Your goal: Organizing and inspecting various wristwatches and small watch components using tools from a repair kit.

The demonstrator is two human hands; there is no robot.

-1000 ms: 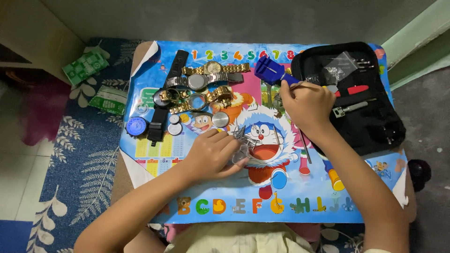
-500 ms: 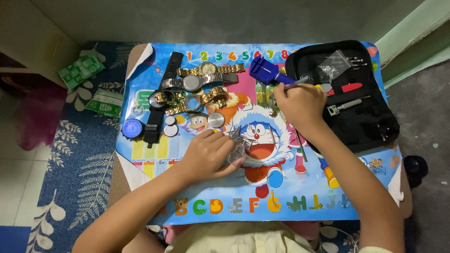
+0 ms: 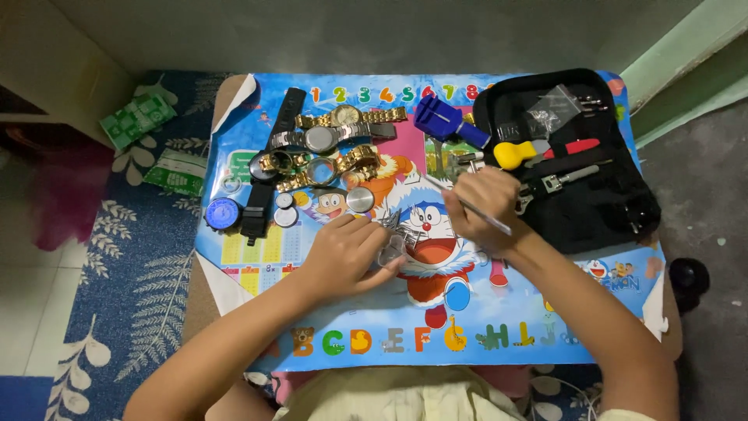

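Two green packets lie on the blue rug left of the table: a bright, patterned one (image 3: 139, 119) up near the wall, and a paler one (image 3: 176, 171) with white patches just below it, closer to the mat's edge. The mat (image 3: 467, 327) itself is a child's poster, blue, with a row of coloured numerals along the far edge, coloured letters along the near edge and a cartoon cat in the middle; a small chart of squares sits at its left side. A clear plastic bag (image 3: 555, 105) rests in the open black case (image 3: 592, 218) at the right, beside a yellow-handled tool (image 3: 516, 153) and a red one (image 3: 580, 146). The left hand (image 3: 343, 253) has its fingers curled together, pinching a small watch (image 3: 392, 248) down on the mat over the cat. The right hand (image 3: 487, 210) is closed on a thin metal tool (image 3: 467, 205), which slants across its fingers, tip toward the watches (image 3: 327, 152) piled at the far left. A second ago that hand was up by the blue block (image 3: 444, 121) at the case's edge; now it has come down beside the left hand, and the yellow handle it covered shows. The left hand has hardly shifted.
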